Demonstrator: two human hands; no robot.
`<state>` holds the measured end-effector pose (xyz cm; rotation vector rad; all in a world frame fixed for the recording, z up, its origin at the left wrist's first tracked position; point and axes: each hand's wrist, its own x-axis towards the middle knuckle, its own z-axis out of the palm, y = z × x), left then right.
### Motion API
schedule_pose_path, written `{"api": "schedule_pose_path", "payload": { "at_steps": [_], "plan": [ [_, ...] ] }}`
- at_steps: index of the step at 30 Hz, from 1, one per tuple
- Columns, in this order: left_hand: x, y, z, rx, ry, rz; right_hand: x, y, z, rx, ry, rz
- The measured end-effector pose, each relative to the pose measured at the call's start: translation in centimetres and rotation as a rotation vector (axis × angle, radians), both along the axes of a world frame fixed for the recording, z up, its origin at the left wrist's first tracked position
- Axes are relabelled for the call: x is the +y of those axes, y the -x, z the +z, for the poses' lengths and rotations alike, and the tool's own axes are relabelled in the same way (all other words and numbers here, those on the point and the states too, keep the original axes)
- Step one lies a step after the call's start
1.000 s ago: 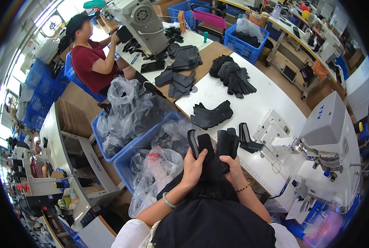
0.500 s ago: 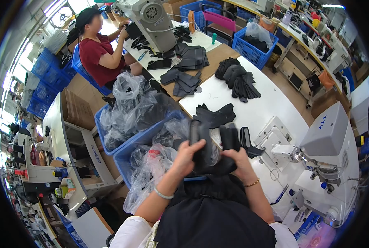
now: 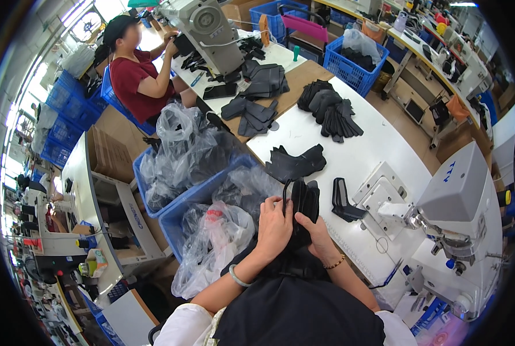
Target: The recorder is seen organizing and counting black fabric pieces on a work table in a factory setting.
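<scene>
Black fabric pieces gripped by both hands at lower centre

The black fabric pieces (image 3: 303, 202) are held upright, long axis pointing to the frame's top, by left hand (image 3: 273, 226) and right hand (image 3: 318, 237), fingers closed on them, beside the white table (image 3: 378, 150).

Clear plastic bags (image 3: 182, 153) fill blue crates (image 3: 179, 196) at left.

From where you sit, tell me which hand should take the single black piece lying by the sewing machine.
Probably the right hand: it is on the same side as the single black piece, nearer it, with bare white table between. The left hand would have to cross the held black stack.
</scene>
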<state>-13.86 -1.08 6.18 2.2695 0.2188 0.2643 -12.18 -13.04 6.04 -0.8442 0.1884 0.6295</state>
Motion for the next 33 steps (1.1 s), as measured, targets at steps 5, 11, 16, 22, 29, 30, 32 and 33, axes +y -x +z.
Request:
{"api": "schedule_pose_path", "payload": {
  "at_steps": [5, 11, 16, 22, 29, 30, 32, 33],
  "plan": [
    [0.3, -0.7, 1.3, 0.297, 0.193, -0.110, -0.2, -0.6, -0.3, -0.121, 0.056, 0.049],
    [0.6, -0.3, -0.3, 0.313, 1.026, -0.092, 0.1, -0.8, 0.0, -0.223, 0.145, 0.062],
    [3.0, -0.6, 1.5, 0.643, 1.402, -0.241, 0.3, -1.1, 1.9, -0.564, 0.436, 0.221],
    [2.8, -0.9, -0.3, 0.579, 1.655, -0.246, 0.7, -2.4, 3.2, -0.648, 0.580, 0.398],
    [1.7, -0.6, -0.5, 0.354, 1.678, -0.080, 1.7, -1.0, 3.7, -1.145, 1.336, 0.219],
    [2.4, 0.2, -2.1, 0.405, 1.705, -0.032, 2.0, -0.8, 4.5, -1.151, 1.409, 0.280],
    [2.6, 0.8, -1.8, 0.433, 1.754, -0.046, 1.7, -0.5, 4.6, -1.206, 1.504, 0.291],
    [2.9, 0.9, -2.1, 0.421, 1.687, -0.121, 1.6, -0.3, 4.2, -1.222, 1.535, 0.331]
  ]
}}
